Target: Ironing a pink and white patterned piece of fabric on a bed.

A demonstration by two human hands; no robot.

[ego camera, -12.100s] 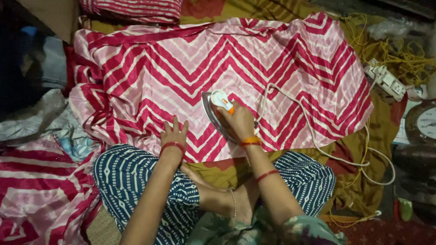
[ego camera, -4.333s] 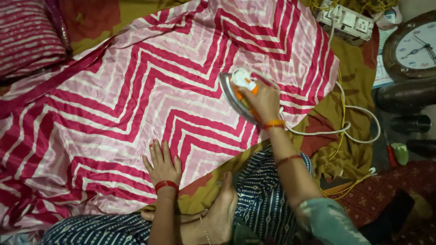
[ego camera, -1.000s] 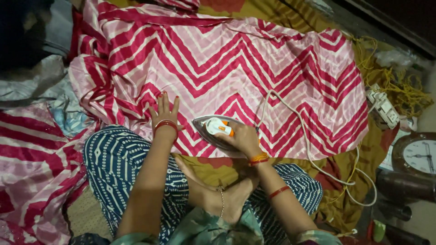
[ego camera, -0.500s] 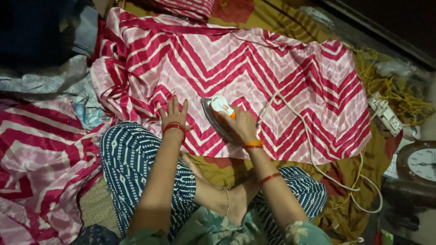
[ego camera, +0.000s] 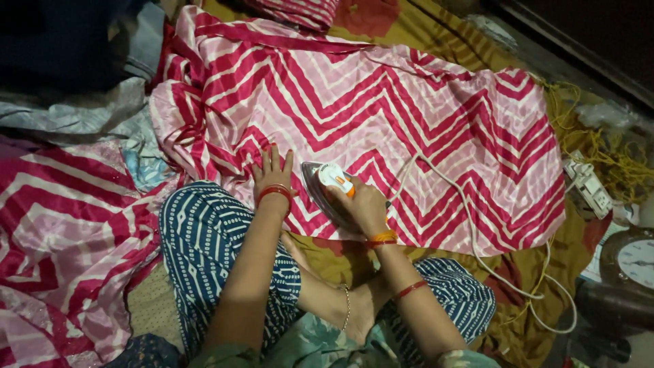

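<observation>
mustard bedsheet, zigzag cloth spread

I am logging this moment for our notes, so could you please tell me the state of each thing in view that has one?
Zigzag cloth: spread flat, near edge under the iron.
Iron: soleplate down on the cloth, gripped by the right hand.
Left hand: open, palm pressed on the cloth beside the iron.
White cord: slack, trailing across the cloth.
Second striped cloth: crumpled at the side.
Power strip: lying on the floor.
</observation>
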